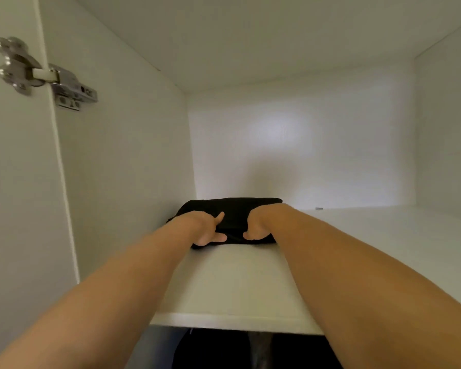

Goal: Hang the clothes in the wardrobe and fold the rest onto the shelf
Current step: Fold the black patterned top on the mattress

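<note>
A: Where's the task item?
B: Folded black garment (234,209), lying flat on the white shelf (237,283). It's in the left half, near the left wall and well back from the front edge. Can't tell if its far side touches the back wall.
A: Orientation?
B: Long axis runs left-right, parallel to the shelf's front edge. 1 long folded side faces the person.
A: Hands?
B: 2 bare hands, both on that near long side. The left hand (202,229) grips the left part, thumb on top of the cloth and fingers curled at the near edge. The right hand (260,225) grips the right part, fingers curled into the fabric. The hands are apart, with a strip of black cloth between them.
A: Anything else?
B: A metal hinge (45,73) on the door at upper left. Dark clothes (224,350) below the shelf's front edge, too dim to tell apart.
</note>
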The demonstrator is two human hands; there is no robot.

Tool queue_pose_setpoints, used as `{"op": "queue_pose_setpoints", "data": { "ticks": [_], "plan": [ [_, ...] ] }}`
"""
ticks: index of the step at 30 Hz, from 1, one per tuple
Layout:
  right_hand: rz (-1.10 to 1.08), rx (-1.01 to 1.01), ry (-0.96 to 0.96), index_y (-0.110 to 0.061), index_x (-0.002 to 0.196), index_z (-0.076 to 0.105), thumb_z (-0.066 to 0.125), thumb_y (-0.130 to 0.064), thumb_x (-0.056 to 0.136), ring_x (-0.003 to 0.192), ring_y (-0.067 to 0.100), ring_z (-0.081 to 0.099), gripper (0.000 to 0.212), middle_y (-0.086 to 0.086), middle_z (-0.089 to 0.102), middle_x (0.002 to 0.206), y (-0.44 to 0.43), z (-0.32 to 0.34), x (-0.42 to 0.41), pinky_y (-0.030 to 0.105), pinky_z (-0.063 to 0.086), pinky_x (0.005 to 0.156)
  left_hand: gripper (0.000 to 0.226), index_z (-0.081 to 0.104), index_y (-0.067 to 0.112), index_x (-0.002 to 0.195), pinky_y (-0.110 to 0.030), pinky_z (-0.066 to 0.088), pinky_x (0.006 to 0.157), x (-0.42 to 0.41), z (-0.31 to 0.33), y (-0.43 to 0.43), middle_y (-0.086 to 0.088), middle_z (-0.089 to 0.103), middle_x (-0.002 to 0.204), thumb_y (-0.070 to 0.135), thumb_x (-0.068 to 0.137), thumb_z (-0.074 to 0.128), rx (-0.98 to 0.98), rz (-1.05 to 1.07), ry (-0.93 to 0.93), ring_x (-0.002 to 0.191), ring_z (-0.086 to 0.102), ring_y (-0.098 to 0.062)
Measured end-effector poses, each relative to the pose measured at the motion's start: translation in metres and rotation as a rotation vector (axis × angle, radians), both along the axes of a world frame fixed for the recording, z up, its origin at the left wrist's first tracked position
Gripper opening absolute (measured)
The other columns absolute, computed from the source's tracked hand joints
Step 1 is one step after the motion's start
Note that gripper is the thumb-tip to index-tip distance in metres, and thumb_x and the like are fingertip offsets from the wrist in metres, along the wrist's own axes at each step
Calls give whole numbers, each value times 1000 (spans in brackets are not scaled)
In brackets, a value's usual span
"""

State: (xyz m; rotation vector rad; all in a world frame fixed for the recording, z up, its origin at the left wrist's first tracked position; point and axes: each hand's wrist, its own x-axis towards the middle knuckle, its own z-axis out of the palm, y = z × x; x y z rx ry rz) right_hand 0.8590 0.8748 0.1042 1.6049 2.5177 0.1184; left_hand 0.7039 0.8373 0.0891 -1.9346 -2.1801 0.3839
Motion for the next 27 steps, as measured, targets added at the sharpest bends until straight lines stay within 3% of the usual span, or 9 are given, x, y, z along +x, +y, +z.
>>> {"op": "queue_pose_setpoints", "data": {
  "ticks": [2,5,8,13,21,24,27],
  "plan": [
    [-13,-11,5,-12,138,50,49,-44,97,116,34,52,52,7,49,110,39,-4,-19,47,42,105,72,-15,24,156,-41,34,112,-9,0,32,-11,21,163,57,104,22,-3,25,14,139,40,-32],
    [-36,-1,0,-13,141,48,47,-45,96,121,37,50,55,12,52,125,87,-11,-35,52,37,109,69,-17,23,155,-41,29,114,-22,-4,68,-8,5,166,52,105,20,11,32,-5,145,31,-32],
    [-33,-21,29,-7,147,41,47,-36,101,124,36,48,54,15,50,133,121,-16,-43,47,38,109,68,-19,27,155,-41,26,117,-34,-6,95,-4,-5,166,51,106,23,1,22,-109,148,27,-31],
    [-52,-29,28,-5,153,29,45,-28,103,138,44,35,57,19,35,152,159,-21,-55,57,27,117,70,-16,34,155,-40,21,121,-59,-7,129,3,-8,166,49,105,32,-19,-19,-263,150,22,-28],
    [-12,4,96,-5,146,42,49,-25,101,130,40,46,50,19,47,142,171,-22,-55,55,34,114,67,-15,32,155,-43,13,124,-53,-15,136,0,-7,166,48,106,28,17,14,-261,153,8,-27],
    [-17,7,96,-5,145,42,49,-29,101,131,40,44,51,19,47,143,168,-27,-52,54,31,116,68,-14,26,156,-42,18,121,-46,-10,125,-3,-6,166,51,106,25,-28,65,-140,151,16,-31],
    [-20,-12,103,-4,146,41,38,-45,105,133,36,44,58,17,46,146,155,-16,-49,47,32,115,66,-7,20,158,-41,22,118,-39,7,96,-8,9,166,50,106,19,-59,131,-46,148,24,-33]
  ]
}}
